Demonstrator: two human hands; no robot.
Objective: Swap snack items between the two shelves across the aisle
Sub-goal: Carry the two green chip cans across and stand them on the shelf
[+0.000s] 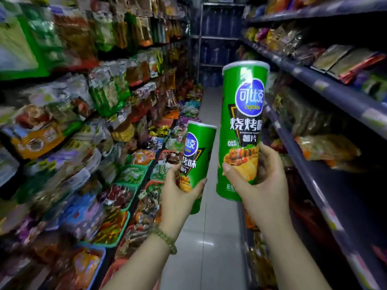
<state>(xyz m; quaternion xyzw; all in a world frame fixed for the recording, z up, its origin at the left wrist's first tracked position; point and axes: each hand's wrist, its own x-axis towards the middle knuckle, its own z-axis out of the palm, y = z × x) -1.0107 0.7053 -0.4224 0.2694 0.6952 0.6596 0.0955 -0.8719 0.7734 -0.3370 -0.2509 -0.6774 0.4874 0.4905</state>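
Note:
Two green cylindrical chip cans with a blue round logo are held upright over the aisle. My left hand [178, 191] grips the lower part of the smaller-looking can [198, 151], which is lower and further left. My right hand [261, 181] is wrapped around the bottom third of the nearer, taller-looking can [243, 114], thumb across its front. The cans are apart, not touching. A bead bracelet sits on my left wrist.
The left shelf unit [88, 114] is packed with snack bags, with green and blue baskets [125, 235] of wrapped snacks along its lower front. The right shelf [326, 88] has grey rails and darker, sparser rows of packets. A pale tiled aisle floor [209, 237] runs ahead to a far rack.

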